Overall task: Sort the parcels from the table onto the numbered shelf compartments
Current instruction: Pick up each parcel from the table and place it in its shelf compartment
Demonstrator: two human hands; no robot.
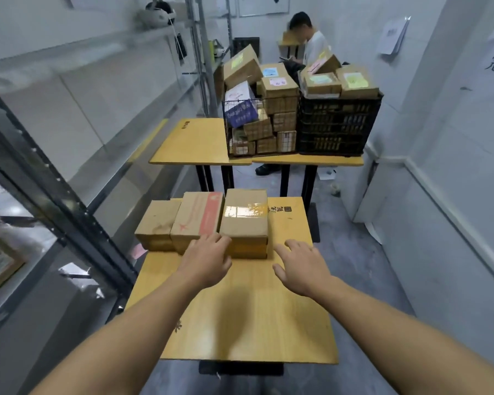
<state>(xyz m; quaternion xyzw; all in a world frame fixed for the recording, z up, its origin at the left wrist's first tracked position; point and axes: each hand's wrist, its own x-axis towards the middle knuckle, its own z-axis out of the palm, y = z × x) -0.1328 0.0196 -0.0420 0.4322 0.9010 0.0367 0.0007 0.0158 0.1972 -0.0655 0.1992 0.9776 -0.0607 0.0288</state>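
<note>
In a row across the near counter (240,315): plain parcel (157,223), red-printed parcel (197,218), taped parcel (244,223). Left hand (208,259), fingers loose, empty, at the front edges of the last two; right hand (301,266) spread and empty just right of the taped parcel

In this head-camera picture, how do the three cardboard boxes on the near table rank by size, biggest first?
1. The taped box and the red-printed box look about alike, so I won't rank one over the other.
2. The plain box at the left looks smallest.
</note>
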